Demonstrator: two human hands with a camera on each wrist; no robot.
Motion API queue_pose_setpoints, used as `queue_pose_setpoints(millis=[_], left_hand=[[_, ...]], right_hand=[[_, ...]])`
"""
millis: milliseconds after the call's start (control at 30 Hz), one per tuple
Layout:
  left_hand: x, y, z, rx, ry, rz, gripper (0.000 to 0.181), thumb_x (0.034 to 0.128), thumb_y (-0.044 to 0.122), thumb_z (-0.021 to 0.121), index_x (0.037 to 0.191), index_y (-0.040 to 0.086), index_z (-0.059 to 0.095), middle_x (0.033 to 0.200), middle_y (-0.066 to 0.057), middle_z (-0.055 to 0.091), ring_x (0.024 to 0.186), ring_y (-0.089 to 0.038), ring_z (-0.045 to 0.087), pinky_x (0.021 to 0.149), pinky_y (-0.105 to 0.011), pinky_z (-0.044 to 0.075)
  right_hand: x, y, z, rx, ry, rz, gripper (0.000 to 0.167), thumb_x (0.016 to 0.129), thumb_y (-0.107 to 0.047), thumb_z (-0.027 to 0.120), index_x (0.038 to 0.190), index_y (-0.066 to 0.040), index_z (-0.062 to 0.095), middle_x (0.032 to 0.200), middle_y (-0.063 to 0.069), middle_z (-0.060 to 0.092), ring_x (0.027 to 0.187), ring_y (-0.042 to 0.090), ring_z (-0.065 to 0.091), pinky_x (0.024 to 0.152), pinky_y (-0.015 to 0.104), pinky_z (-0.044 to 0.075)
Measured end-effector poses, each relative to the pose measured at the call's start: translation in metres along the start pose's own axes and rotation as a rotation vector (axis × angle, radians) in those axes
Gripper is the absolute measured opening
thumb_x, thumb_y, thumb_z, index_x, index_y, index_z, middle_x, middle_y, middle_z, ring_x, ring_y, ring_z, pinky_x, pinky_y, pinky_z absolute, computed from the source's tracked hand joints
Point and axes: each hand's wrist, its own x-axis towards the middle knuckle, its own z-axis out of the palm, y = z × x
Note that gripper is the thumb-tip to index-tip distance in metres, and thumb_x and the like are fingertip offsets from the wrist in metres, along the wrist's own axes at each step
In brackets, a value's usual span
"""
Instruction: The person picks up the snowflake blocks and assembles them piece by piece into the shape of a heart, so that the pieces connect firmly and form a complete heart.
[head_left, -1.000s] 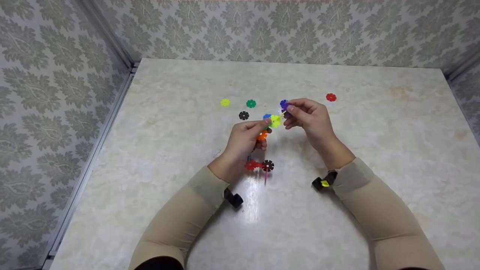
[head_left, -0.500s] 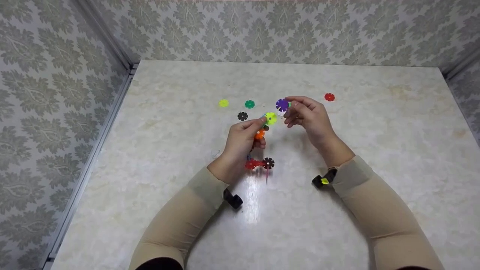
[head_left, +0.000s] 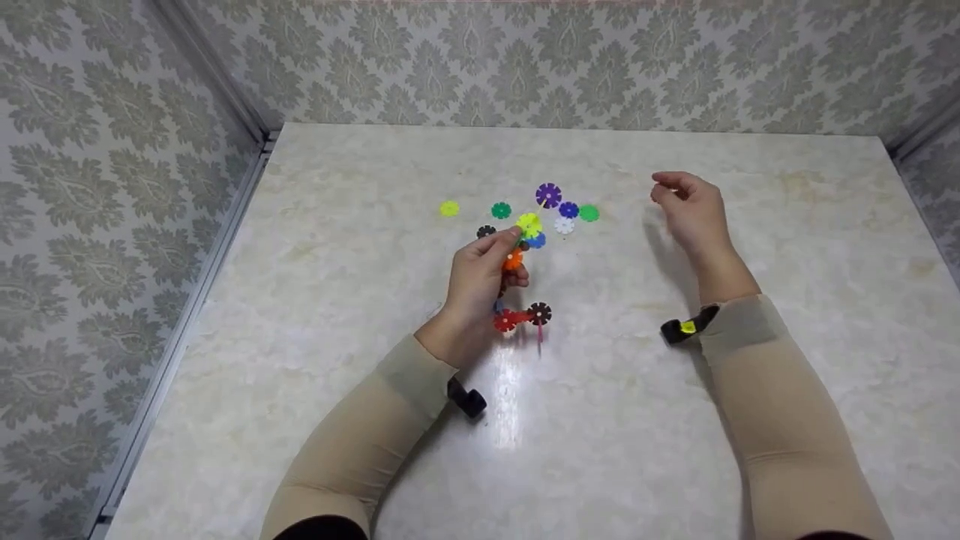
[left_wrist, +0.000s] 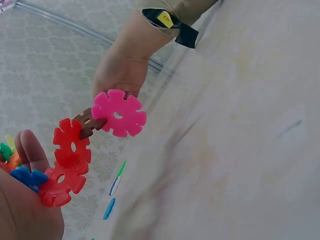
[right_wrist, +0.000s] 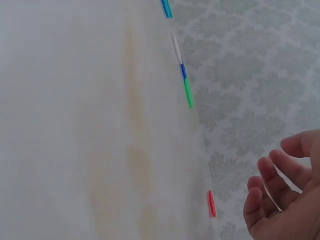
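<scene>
My left hand [head_left: 480, 274] pinches a chain of notched plastic snowflake discs between thumb and fingers. At its far end a purple disc [head_left: 548, 196] joins on, with a yellow disc [head_left: 529, 225] by my thumb. Orange [head_left: 513, 259], red [head_left: 505, 321] and dark brown [head_left: 539, 313] discs hang lower. A pink disc [left_wrist: 119, 114] ends the chain in the left wrist view. My palm and fingers hide part of it. Off to the right, my right hand [head_left: 694, 214] holds nothing, its fingers loosely bent. Near it a red disc [right_wrist: 211, 204] lies on the table, hidden in the head view.
Loose discs lie on the table [head_left: 360, 225] beyond the chain: yellow [head_left: 449, 208], green [head_left: 501, 210], black [head_left: 486, 232], white [head_left: 564, 225], dark blue [head_left: 568, 210] and light green [head_left: 589, 213]. Patterned wall panels [head_left: 480, 60] stand behind and at the left.
The purple disc, earlier by my right fingers, now sits out on the chain. My right hand has let go and moved right to near the red disc. My left hand keeps its grip.
</scene>
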Motion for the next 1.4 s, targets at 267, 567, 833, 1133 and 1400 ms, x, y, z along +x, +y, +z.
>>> queue_pose_setpoints(millis=[267,567,833,1133,1400], left_hand=[[0.001,0.000,0.000,-0.029,0.035,-0.001,0.029,0.1136,0.030,0.071,0.125,0.006,0.082,0.081,-0.002,0.073,0.062,-0.012,0.069,0.067,-0.025,0.066],[0.002,0.000,0.000,-0.063,0.057,0.014,0.026,0.1137,0.029,0.071,0.122,0.006,0.082,0.090,-0.001,0.076,0.062,-0.012,0.069,0.067,-0.025,0.066],[0.004,-0.002,0.000,-0.105,0.082,0.041,0.024,0.1125,0.026,0.072,0.116,0.006,0.082,0.095,0.000,0.077,0.061,-0.011,0.068,0.065,-0.024,0.065],[0.002,0.003,-0.002,-0.136,0.045,0.062,0.021,0.1106,0.027,0.076,0.124,0.010,0.079,0.103,-0.001,0.075,0.070,-0.015,0.068,0.071,-0.025,0.065],[-0.001,0.009,-0.003,-0.104,0.013,0.087,0.050,0.0981,0.009,0.089,0.144,0.013,0.069,0.124,-0.005,0.069,0.081,-0.018,0.067,0.081,-0.023,0.065]], right_hand=[[0.012,0.019,-0.012,-0.451,-0.098,-0.065,0.052,0.114,-0.023,0.061,0.162,-0.002,0.059,0.179,0.022,0.041,0.162,0.051,0.034,0.134,0.065,0.036],[0.009,0.022,-0.011,-0.567,-0.101,-0.084,0.030,0.112,-0.014,0.068,0.135,0.001,0.079,0.153,0.024,0.069,0.143,0.048,0.059,0.123,0.062,0.047],[0.006,0.020,-0.007,-0.417,-0.075,-0.057,0.034,0.108,-0.007,0.073,0.142,-0.002,0.071,0.128,0.021,0.065,0.113,0.033,0.060,0.093,0.040,0.053],[-0.029,-0.004,0.014,0.018,-0.148,0.025,0.029,0.103,-0.019,0.086,0.127,-0.005,0.080,0.107,-0.007,0.081,0.089,0.012,0.075,0.068,0.022,0.060],[-0.084,-0.016,0.041,0.377,-0.321,0.105,0.011,0.101,-0.006,0.085,0.112,-0.004,0.082,0.101,0.001,0.088,0.087,0.014,0.086,0.081,0.029,0.071]])
